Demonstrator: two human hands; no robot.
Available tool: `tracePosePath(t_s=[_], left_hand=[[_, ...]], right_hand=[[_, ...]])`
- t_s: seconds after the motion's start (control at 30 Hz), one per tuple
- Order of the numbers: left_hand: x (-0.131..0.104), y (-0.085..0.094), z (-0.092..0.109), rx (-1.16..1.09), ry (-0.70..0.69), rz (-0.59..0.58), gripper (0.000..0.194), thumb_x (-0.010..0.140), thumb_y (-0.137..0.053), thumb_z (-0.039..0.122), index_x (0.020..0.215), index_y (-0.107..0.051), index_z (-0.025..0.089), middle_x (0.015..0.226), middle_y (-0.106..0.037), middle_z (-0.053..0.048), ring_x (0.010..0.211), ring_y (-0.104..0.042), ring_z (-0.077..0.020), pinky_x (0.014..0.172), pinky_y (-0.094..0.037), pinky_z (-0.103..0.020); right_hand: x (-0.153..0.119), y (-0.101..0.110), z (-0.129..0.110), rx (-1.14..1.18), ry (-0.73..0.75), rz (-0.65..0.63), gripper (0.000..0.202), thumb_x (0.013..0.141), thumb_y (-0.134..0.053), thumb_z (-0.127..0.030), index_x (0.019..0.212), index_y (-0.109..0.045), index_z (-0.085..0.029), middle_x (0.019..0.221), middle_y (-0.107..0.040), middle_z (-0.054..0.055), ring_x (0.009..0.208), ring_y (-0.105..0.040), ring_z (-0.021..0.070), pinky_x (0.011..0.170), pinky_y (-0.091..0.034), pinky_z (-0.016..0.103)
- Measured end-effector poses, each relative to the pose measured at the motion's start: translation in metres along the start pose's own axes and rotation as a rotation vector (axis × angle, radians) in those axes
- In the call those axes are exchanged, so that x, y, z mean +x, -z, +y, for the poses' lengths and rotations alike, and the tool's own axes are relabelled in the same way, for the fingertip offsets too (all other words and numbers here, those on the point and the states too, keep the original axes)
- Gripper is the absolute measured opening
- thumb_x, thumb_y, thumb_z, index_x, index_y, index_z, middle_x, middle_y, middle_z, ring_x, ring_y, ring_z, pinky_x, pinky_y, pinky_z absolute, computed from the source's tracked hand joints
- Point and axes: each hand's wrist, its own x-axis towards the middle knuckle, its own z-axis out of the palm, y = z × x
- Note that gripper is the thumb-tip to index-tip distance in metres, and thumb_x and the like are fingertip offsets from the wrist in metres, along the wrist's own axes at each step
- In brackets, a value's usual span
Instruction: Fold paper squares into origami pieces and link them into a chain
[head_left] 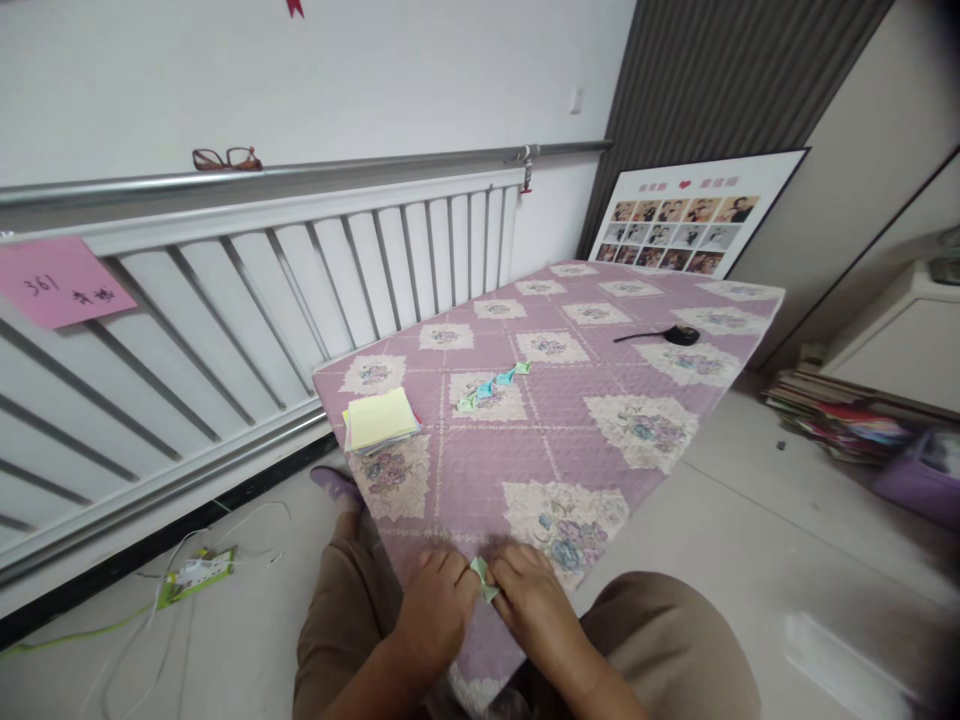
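Between my two hands, near the front corner of the table, is a small folded piece of light green paper [484, 580]. My left hand [442, 605] closes on its left edge with bent fingers. From the other side my right hand [532, 595] pinches it, its fingers curled over the tabletop. Farther up the cloth lies a slanting row of small folded papers: a green one [466, 404], blue ones [485, 388] and another green one [523, 368]. To their left rests a stack of square paper sheets [381, 418], pale yellow on top.
A purple flowered cloth [517, 455] covers the table. Toward its far right lies a black round object [681, 335] with a thin tail. A white radiator [300, 270] runs along the left, glasses [226, 159] on the pipe above. A power strip [199, 575] lies on the floor.
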Motion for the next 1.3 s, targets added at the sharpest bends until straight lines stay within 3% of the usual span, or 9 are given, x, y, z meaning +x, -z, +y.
tracePosePath(t_s=[0.17, 0.47, 0.73, 0.87, 1.3], left_hand=[[-0.006, 0.004, 0.004, -0.104, 0.125, -0.074, 0.013, 0.09, -0.05, 0.018, 0.088, -0.063, 0.022, 0.09, -0.061, -0.002, 0.088, -0.051, -0.0198, 0.08, -0.035, -0.037], [-0.005, 0.012, 0.0, -0.272, 0.364, -0.031, 0.01, 0.084, -0.057, 0.02, 0.075, -0.062, 0.021, 0.086, -0.061, 0.0, 0.088, -0.051, -0.0196, 0.082, -0.031, -0.036], [0.004, 0.017, -0.001, -0.223, 0.393, -0.101, 0.014, 0.086, -0.055, 0.026, 0.076, -0.061, 0.02, 0.085, -0.062, -0.001, 0.086, -0.053, -0.0207, 0.079, -0.03, -0.036], [0.005, 0.016, -0.002, -0.212, 0.396, -0.117, 0.014, 0.086, -0.055, 0.026, 0.075, -0.062, 0.02, 0.085, -0.063, -0.001, 0.086, -0.053, -0.0207, 0.079, -0.029, -0.036], [0.006, 0.014, -0.003, -0.192, 0.39, -0.13, 0.015, 0.087, -0.052, 0.026, 0.077, -0.061, 0.02, 0.085, -0.062, -0.002, 0.086, -0.053, -0.022, 0.078, -0.029, -0.037]], right_hand=[[-0.004, 0.006, 0.001, 0.088, -0.009, -0.04, 0.015, 0.075, -0.062, -0.009, 0.079, -0.06, -0.023, 0.092, -0.061, 0.001, 0.089, -0.052, 0.0194, 0.08, -0.036, 0.032], [-0.001, 0.007, 0.001, 0.109, -0.116, -0.002, 0.008, 0.084, -0.06, -0.022, 0.077, -0.062, -0.024, 0.089, -0.06, 0.003, 0.088, -0.053, 0.0203, 0.081, -0.037, 0.035], [0.002, 0.006, -0.005, 0.022, -0.2, 0.044, 0.015, 0.085, -0.058, -0.027, 0.071, -0.058, -0.022, 0.083, -0.057, 0.004, 0.084, -0.052, 0.0214, 0.079, -0.036, 0.035], [0.002, 0.005, -0.006, 0.033, -0.221, 0.064, 0.008, 0.084, -0.059, -0.028, 0.078, -0.06, -0.023, 0.083, -0.057, 0.004, 0.084, -0.051, 0.0216, 0.08, -0.035, 0.036], [0.005, 0.006, -0.005, 0.098, -0.235, 0.033, 0.008, 0.085, -0.059, -0.029, 0.08, -0.065, -0.027, 0.088, -0.062, 0.002, 0.09, -0.053, 0.0208, 0.082, -0.031, 0.036]])
